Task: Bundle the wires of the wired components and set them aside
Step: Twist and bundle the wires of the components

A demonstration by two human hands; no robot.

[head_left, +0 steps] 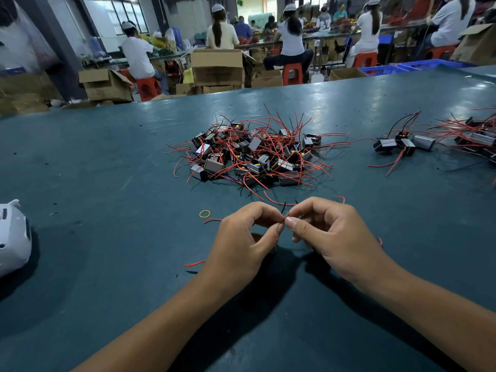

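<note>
A heap of small black-and-silver wired components (252, 154) with tangled red and black wires lies in the middle of the teal table. In front of it my left hand (241, 242) and my right hand (330, 234) meet, thumbs and forefingers pinching thin red and black wires (279, 203) between them. Red wire ends (194, 263) stick out to the left under my left hand. The component those wires belong to is hidden beneath my hands. A yellow rubber band (204, 214) lies on the table just left of my left hand.
A small group of components (402, 145) sits to the right, with a bigger pile (475, 135) at the right edge. A white plastic object (13, 237) lies at the left edge. Beyond the table's far edge are cardboard boxes (217, 67), blue crates and seated people.
</note>
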